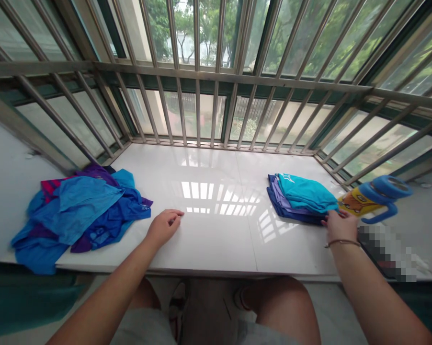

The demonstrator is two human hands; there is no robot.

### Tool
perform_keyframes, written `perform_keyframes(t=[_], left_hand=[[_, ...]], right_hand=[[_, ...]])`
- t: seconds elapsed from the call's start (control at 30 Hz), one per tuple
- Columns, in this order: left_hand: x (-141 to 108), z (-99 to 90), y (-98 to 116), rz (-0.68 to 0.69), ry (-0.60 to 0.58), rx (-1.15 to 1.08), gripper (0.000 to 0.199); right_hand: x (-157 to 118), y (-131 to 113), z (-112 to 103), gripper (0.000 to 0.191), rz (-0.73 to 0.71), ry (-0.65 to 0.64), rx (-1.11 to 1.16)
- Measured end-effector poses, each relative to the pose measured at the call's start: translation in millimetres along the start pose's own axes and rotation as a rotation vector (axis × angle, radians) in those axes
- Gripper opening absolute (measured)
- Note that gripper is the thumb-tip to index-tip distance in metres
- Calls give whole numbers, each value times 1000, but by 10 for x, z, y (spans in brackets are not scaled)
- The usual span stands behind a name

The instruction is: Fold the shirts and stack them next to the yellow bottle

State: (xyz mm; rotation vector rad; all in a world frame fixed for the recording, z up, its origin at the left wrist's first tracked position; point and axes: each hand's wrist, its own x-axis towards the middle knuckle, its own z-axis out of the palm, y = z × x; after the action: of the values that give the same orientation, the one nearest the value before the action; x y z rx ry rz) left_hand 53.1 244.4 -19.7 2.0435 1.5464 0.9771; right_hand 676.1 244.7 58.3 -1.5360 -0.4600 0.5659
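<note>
My left hand (164,226) hovers over or rests on the white sill, right of a rumpled heap of clothes (88,208) in blue, purple and some red. Its index finger is stretched out, the others loosely bent, with nothing held. At the right lies a neat stack of folded clothes: a teal garment (305,191) with a white print on top, lilac and navy ones (284,211) beneath. My right hand (342,225), a thin bracelet on its wrist, touches the stack's near right corner. Its thumb and fingers look apart; part of the fingertips is hidden.
A yellow and blue handled bottle (361,201) stands just beyond my right hand. Beside that wrist lies a dark object (377,254), partly blurred out. Metal window bars (216,110) enclose the glossy white sill (216,239). My legs are below its front edge.
</note>
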Motion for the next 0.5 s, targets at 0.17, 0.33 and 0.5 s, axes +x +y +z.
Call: perform_keyframes(t=[0.17,0.33,0.5], left_hand=[[-1,2,-1,-3,-1,10,29],[3,11,-8,-17,2,2,29],[0,9,-10,-20,6,4,27]], right_hand=[[78,-256,121,34,-366,-211,-545],[289,-297,258,24,-589,-292,-921],[419,-444,193,19,-614,-272,-931]])
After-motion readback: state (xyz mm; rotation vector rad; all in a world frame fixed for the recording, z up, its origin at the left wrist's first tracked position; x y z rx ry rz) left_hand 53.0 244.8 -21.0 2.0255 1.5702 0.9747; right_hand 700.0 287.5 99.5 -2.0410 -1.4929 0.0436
